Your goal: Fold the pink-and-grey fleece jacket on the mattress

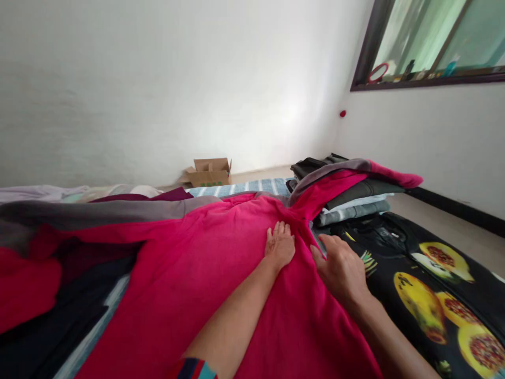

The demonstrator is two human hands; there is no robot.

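Magenta garment (205, 295) stretches lengthwise away from the person; the left hand (279, 246) lies flat on it, the right hand (339, 271) open at its right edge, neither gripping.

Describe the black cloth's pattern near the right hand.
The black cloth shows printed yellow papayas, head view.

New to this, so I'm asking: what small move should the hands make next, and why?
Probably the right hand should smooth the pink garment outward: the left hand lies flat on it, and it bunches into a ridge between them.
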